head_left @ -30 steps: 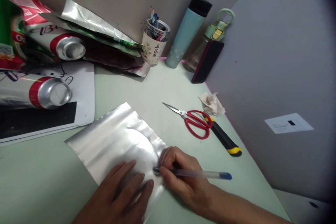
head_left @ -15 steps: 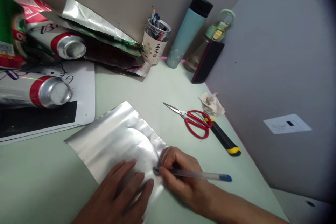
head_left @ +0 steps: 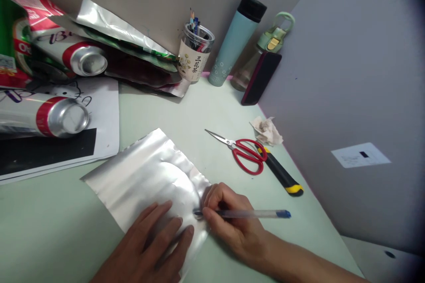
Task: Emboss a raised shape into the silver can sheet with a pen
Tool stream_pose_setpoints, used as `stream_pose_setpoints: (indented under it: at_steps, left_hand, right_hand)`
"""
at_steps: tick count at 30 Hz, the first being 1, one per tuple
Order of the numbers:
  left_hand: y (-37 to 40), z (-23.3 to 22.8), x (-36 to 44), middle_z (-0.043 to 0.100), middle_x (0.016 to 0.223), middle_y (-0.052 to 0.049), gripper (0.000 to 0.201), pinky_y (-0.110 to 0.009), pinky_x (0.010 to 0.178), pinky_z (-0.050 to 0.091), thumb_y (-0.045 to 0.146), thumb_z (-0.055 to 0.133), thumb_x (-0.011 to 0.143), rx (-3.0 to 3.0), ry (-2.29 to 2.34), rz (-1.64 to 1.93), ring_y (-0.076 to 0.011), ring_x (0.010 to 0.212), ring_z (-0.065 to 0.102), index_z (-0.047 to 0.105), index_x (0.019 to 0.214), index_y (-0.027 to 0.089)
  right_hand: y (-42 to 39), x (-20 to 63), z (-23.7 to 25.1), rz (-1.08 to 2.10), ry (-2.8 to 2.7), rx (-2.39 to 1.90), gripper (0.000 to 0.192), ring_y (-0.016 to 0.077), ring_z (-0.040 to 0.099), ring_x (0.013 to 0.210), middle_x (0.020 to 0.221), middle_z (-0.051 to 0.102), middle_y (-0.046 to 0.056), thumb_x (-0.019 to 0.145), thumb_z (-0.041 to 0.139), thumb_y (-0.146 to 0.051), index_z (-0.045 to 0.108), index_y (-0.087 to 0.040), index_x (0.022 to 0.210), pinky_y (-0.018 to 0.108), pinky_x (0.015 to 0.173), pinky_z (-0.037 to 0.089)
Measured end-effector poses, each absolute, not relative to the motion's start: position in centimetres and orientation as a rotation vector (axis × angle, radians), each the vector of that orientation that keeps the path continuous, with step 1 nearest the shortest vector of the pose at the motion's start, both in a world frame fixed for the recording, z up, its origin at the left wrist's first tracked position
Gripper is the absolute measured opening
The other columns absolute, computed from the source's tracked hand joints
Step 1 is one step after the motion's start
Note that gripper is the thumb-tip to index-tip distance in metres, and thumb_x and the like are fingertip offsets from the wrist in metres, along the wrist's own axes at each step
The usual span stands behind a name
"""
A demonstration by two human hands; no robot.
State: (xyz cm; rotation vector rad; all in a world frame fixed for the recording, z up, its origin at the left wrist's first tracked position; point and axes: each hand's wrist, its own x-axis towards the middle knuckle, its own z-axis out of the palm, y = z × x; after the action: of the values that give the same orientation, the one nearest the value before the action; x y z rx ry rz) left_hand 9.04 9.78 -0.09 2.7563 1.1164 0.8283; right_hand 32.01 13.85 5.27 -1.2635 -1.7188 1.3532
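A silvery metal sheet [head_left: 146,172] lies on the pale green table, with a curved line pressed into its upper right part. My left hand [head_left: 152,243] rests on its lower part, fingers spread and lying flat. In my right hand [head_left: 232,221] is a clear pen [head_left: 255,214] with a blue end cap, gripped between thumb and fingers. The pen's tip touches the sheet near its right edge, close to my left fingertips. Red-handled scissors [head_left: 239,150] lie beyond my right hand, partly over a black and yellow utility knife [head_left: 283,172].
Crumpled tissue [head_left: 267,130] lies by the knife. Along the back stand a pen jar [head_left: 195,55], a blue tumbler [head_left: 230,44], a green-lidded bottle [head_left: 270,40] and a leaning dark phone [head_left: 262,78]. Cans [head_left: 68,117], cut metal sheets [head_left: 113,26] and papers [head_left: 111,128] crowd the left.
My right hand has tilted the pen so its rear end sits higher, the tip staying at nearly the same spot. The left hand keeps its place on the sheet.
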Motion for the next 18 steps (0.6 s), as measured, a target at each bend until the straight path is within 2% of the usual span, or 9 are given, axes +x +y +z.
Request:
stream_pose_setpoints:
  at_steps: [5,14,18]
  left_hand:
    - [10.03,-0.13,9.24,0.068,0.116,0.003,0.029,-0.044,0.125,0.015,0.037,0.062,0.094,2.753,1.114,0.844,-0.0252,0.134,0.043,0.065,0.122,0.029]
    - [10.08,0.15,9.27,0.066,0.115,0.003,0.029,-0.043,0.126,0.013,0.042,0.062,0.094,2.786,1.107,0.840,-0.0249,0.133,0.042,0.066,0.119,0.028]
    - [10.06,0.12,9.38,0.065,0.116,0.001,0.028,-0.044,0.126,0.014,0.037,0.062,0.094,2.753,1.104,0.859,-0.0264,0.137,0.038,0.066,0.120,0.027]
  right_hand:
    - [13.83,32.05,5.39,1.338,-1.753,-1.263,0.022,0.0160,0.052,0.069,0.075,0.057,0.003,0.096,0.057,-0.031,0.048,-0.021,0.079,0.030,0.062,0.041]
    - [13.57,32.14,4.91,1.263,-1.818,-1.273,0.019,0.0151,0.052,0.071,0.079,0.058,0.002,0.096,0.058,-0.027,0.048,-0.021,0.080,0.029,0.063,0.040]
    - [13.63,32.13,5.03,1.273,-1.825,-1.271,0.018,0.0151,0.052,0.071,0.079,0.059,0.002,0.096,0.058,-0.026,0.048,-0.021,0.081,0.029,0.062,0.040]
